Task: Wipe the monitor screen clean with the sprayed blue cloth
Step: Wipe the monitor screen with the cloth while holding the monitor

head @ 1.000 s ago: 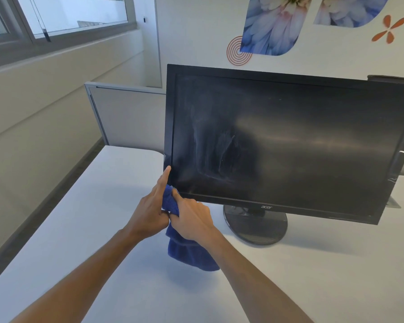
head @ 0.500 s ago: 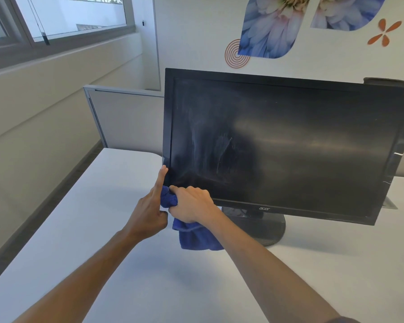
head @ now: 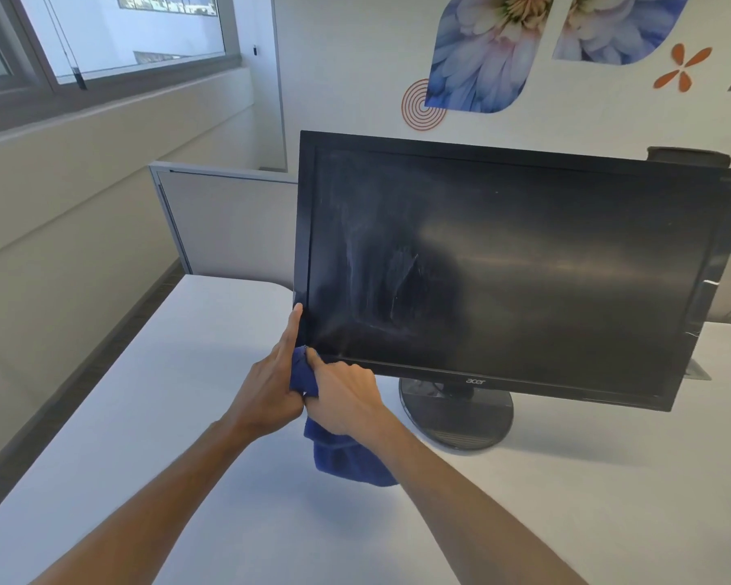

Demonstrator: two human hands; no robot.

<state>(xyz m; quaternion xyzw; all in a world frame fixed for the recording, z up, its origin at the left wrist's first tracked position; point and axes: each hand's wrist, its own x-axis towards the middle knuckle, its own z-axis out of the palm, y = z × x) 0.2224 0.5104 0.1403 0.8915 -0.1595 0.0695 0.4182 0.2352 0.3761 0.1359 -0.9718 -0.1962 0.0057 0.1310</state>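
Standing at the white surface (head: 153, 415), a person has both hands bunched together at the bottom-left corner of the monitor (head: 503, 268). Blue cloth (head: 347, 458) sits between the two hands: its upper wad is pinched between them right at the bezel corner, the rest hangs below the right hand (head: 342, 399) and drapes down toward the surface. Right hand grip: closed around the cloth, fingers curled, one fingertip reaching up to the lower bezel edge. Left hand (head: 266, 399): index finger stretched straight up along the monitor's left outer edge, touching it; the remaining fingers are curled in against the cloth, narrow grip, and whether they actually clamp the fabric can't be told from here.

Monitor stands upright on a round black base (head: 456, 420), slightly turned, logo on the lower bezel. Screen is dark, with pale streaks and smears across the left-centre area, above and to the right of the hands. Cloth touches only the corner, not the smeared zone.

Grey partition (head: 224, 225) behind the surface, window (head: 102, 35) at upper left, flower graphic (head: 482, 48) on the wall.
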